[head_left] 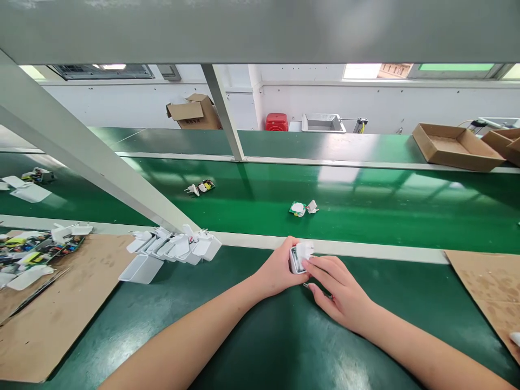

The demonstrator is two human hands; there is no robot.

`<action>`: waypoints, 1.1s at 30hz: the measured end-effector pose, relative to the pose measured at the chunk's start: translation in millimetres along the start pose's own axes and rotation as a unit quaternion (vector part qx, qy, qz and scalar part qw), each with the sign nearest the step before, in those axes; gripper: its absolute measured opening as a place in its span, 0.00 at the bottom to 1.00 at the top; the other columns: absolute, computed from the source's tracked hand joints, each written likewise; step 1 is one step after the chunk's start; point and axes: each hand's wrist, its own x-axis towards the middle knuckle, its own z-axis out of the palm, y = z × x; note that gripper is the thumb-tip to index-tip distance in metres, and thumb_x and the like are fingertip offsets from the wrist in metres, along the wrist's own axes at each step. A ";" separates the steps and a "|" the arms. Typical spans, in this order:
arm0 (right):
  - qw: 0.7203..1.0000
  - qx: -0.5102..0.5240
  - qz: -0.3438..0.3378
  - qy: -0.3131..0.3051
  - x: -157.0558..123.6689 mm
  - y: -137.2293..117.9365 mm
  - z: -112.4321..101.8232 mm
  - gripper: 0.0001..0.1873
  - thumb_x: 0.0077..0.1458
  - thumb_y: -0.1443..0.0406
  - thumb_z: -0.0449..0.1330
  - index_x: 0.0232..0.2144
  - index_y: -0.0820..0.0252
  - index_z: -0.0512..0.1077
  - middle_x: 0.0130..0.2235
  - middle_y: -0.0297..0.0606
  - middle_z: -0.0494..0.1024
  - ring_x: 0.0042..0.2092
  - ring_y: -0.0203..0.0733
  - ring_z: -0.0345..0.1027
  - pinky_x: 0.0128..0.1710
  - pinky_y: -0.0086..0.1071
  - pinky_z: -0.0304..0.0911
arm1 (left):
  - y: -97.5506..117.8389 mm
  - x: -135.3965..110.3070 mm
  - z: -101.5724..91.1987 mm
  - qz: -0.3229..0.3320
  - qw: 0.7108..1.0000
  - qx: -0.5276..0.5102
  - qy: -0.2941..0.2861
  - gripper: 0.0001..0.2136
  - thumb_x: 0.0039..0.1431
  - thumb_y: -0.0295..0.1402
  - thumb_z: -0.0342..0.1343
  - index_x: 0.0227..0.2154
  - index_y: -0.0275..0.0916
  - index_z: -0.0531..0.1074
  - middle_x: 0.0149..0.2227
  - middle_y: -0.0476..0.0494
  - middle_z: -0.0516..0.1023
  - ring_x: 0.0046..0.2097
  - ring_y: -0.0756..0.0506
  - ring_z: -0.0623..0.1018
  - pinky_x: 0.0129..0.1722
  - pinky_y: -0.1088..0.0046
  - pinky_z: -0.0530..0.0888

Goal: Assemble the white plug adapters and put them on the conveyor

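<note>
Both my hands meet over the green bench mat (260,346). My left hand (279,269) grips the side of a small white plastic charger casing (298,258), which shows a circuit board inside. My right hand (337,288) presses its fingers on the casing's upper side and covers part of it. A small metal piece (305,285) shows just below my right fingers. Left of my hands lies a row of white plastic casings (174,248), with a loose casing (140,269) at its near end.
A heap of circuit boards and casings (28,251) and metal tweezers (38,292) lie on a cardboard sheet (69,319). A green conveyor belt (365,216) carries small charger parts (303,208). A grey steel beam (260,30) and a diagonal strut (81,146) cross above.
</note>
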 end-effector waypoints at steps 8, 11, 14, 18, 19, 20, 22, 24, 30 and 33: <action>1.000 -0.016 -0.017 0.010 -1.4 -1.6 -0.3 0.37 0.68 0.74 0.59 0.76 0.49 0.62 0.59 0.47 0.80 0.57 0.56 0.77 0.57 0.54 0.81 | -2.7 -0.4 0.0 0.031 0.999 -0.014 -0.012 0.24 0.51 0.36 0.72 0.45 0.42 0.64 0.38 0.52 0.71 0.36 0.49 0.70 0.35 0.73 0.69; 1.000 -0.001 -0.023 0.016 -2.4 -3.0 -1.5 0.38 0.67 0.75 0.59 0.75 0.49 0.63 0.57 0.48 0.81 0.55 0.56 0.78 0.54 0.54 0.81 | -2.4 -0.8 -0.3 0.048 0.998 -0.016 -0.027 0.24 0.52 0.37 0.73 0.43 0.43 0.63 0.38 0.52 0.73 0.35 0.49 0.70 0.34 0.73 0.68; 0.999 0.031 -0.015 0.036 -5.0 -3.3 -2.1 0.34 0.66 0.76 0.60 0.70 0.50 0.68 0.55 0.49 0.80 0.53 0.55 0.78 0.51 0.52 0.81 | -2.6 -2.2 -0.3 0.052 0.998 0.000 -0.044 0.26 0.51 0.39 0.74 0.44 0.43 0.63 0.39 0.51 0.74 0.36 0.49 0.71 0.34 0.73 0.68; 0.991 0.098 0.027 0.085 -7.1 -1.3 -2.4 0.25 0.63 0.75 0.63 0.60 0.53 0.70 0.50 0.47 0.77 0.52 0.53 0.76 0.48 0.47 0.80 | -3.7 -4.9 -0.6 0.051 0.995 0.021 -0.078 0.26 0.52 0.41 0.74 0.46 0.43 0.64 0.38 0.51 0.75 0.35 0.49 0.71 0.32 0.74 0.67; 0.989 0.109 0.041 0.095 -6.8 -0.9 -2.7 0.25 0.63 0.75 0.63 0.59 0.53 0.69 0.50 0.47 0.76 0.52 0.53 0.75 0.49 0.48 0.80 | -3.8 -5.5 -0.8 0.053 0.995 0.024 -0.083 0.26 0.52 0.41 0.74 0.47 0.43 0.64 0.38 0.52 0.74 0.35 0.49 0.71 0.32 0.74 0.66; 0.987 0.116 0.053 0.101 -6.2 -0.6 -3.1 0.26 0.63 0.74 0.63 0.60 0.53 0.67 0.51 0.47 0.76 0.53 0.53 0.75 0.51 0.49 0.79 | -3.7 -5.9 -1.1 0.056 0.994 0.026 -0.087 0.27 0.53 0.43 0.74 0.47 0.43 0.64 0.38 0.52 0.74 0.34 0.50 0.71 0.31 0.74 0.66; 0.986 0.118 0.066 0.093 -4.6 -0.8 -4.4 0.31 0.63 0.73 0.63 0.65 0.53 0.64 0.54 0.49 0.75 0.55 0.54 0.74 0.53 0.50 0.78 | -3.0 -6.5 -1.5 0.058 0.994 0.026 -0.090 0.28 0.53 0.45 0.74 0.47 0.43 0.65 0.39 0.51 0.75 0.35 0.49 0.71 0.32 0.74 0.66; 0.989 0.108 0.062 0.073 -3.1 -1.8 -5.8 0.35 0.63 0.73 0.62 0.70 0.52 0.61 0.57 0.50 0.73 0.58 0.55 0.73 0.56 0.50 0.78 | -2.2 -6.4 -1.7 0.052 0.994 0.028 -0.095 0.28 0.53 0.45 0.74 0.48 0.43 0.64 0.40 0.50 0.76 0.36 0.49 0.72 0.32 0.74 0.67; 0.997 0.066 0.029 0.025 0.1 -4.1 -7.2 0.45 0.64 0.71 0.63 0.77 0.49 0.54 0.67 0.52 0.66 0.68 0.60 0.67 0.66 0.53 0.72 | -2.9 -5.4 -0.6 0.059 0.993 0.029 -0.100 0.28 0.52 0.43 0.75 0.49 0.43 0.65 0.43 0.47 0.79 0.39 0.46 0.77 0.36 0.71 0.71; 0.998 0.057 0.006 0.028 1.8 -3.1 -7.5 0.40 0.63 0.70 0.65 0.74 0.44 0.61 0.66 0.48 0.68 0.65 0.58 0.68 0.62 0.53 0.74 | -3.8 -5.7 -0.5 0.062 0.992 0.033 -0.108 0.29 0.53 0.45 0.75 0.49 0.44 0.64 0.42 0.48 0.78 0.38 0.46 0.76 0.35 0.71 0.70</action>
